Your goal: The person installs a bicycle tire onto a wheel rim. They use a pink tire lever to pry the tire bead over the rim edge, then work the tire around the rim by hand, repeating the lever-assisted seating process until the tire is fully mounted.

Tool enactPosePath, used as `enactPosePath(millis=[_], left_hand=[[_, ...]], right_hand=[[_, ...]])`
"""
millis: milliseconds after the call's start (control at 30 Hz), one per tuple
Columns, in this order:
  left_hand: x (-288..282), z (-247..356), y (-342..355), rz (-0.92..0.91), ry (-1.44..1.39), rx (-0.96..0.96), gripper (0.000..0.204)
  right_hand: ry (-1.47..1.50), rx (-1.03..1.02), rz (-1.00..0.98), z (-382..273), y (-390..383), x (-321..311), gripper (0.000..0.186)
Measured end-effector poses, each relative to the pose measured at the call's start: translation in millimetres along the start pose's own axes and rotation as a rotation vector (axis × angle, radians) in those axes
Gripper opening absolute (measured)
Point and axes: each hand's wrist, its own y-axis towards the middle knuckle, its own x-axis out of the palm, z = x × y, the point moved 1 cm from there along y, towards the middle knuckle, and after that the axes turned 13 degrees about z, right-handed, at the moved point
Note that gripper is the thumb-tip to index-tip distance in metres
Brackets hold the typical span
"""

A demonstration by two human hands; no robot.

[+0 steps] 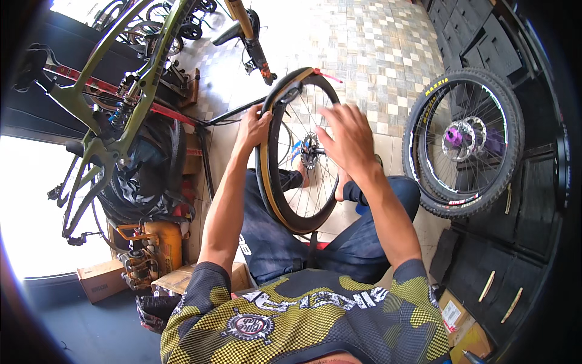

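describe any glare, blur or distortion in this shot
Head view: glare bleaches the tiled floor toward the top; the right hand looks slightly motion-blurred, while the disc-brake bicycle wheel is fairly crisp; fisheye distortion bends the black drawer cabinet at the picture's right.

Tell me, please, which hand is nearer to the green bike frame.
Left: the left hand, gripping the wheel, is right of the green bike frame; the right hand, at the wheel's right side, is farther right.
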Motion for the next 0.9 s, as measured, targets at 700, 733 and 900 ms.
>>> enactPosePath(millis=[700,733,900], left_hand=[[20,-2,-15,-0.225,-0.512,-0.398,0.037],[20,-6,-18,-0.211,-0.448,-0.240,0.043],[13,-6,-26,-0.215,-0.512,-0.334,0.037]], right_hand=[[-0.237,-1.065,-0.742,-26,181,129,0.065],[-0.261,-1.004,-0.743,-31,203,127,0.071],[-0.326,-0.563,-0.697,-20,303,113,0.082]])
